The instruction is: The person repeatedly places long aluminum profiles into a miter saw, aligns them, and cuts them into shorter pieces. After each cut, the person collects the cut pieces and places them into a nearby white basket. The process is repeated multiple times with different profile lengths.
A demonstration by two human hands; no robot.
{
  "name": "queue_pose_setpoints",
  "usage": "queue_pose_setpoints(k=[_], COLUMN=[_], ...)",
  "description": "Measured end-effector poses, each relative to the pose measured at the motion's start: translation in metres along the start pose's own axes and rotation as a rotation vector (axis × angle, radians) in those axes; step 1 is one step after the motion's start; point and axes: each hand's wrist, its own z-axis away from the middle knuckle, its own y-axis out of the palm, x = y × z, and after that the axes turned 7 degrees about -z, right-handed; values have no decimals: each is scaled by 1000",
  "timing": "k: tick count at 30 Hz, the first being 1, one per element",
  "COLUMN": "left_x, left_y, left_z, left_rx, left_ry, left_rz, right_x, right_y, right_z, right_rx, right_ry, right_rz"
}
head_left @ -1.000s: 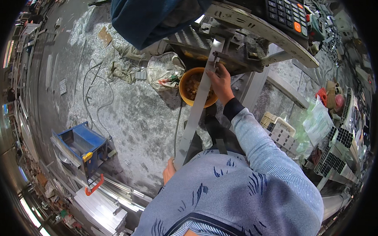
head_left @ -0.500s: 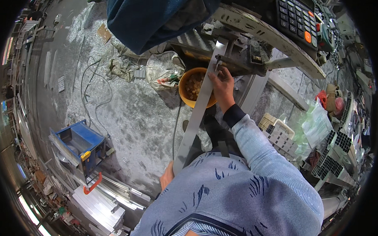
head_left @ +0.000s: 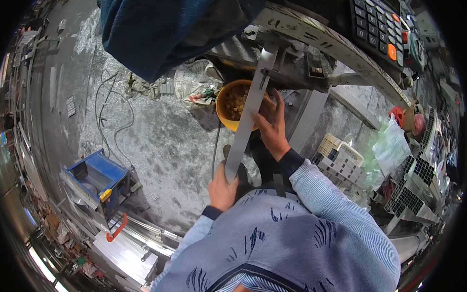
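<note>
You are holding a long metal strip (head_left: pixel 247 113) across your front: your left hand (head_left: pixel 223 188) is closing around its near end, your right hand (head_left: pixel 273 131) is steadying the middle. It looks stiff, light and sharp-edged; its far end is reaching the machine (head_left: pixel 298 61) above the orange bucket (head_left: pixel 226 102).

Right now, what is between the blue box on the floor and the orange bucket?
In the head view, only dusty grey floor with a thin looping cable lies between the blue box and the orange bucket.
</note>
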Motion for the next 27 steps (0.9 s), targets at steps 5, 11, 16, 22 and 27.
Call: queue_pose_setpoints(k=[5,11,16,22,27], left_x=[-50,-91,-96,-89,-72], left_y=[6,21,23,22,16], left_z=[-75,-149,-158,-158,-147], left_rx=[74,10,-43,19,-37], left_ry=[-9,95,143,151,299], left_rz=[29,2,27,21,53], right_x=[3,-7,-26,-35,0], right_y=[-69,-127,-124,-116,-125], right_z=[12,39,67,79,32], right_rx=[-27,-119,-162,-107,-98], right_ry=[86,221,327,277,-89], right_rz=[211,251,202,211,507])
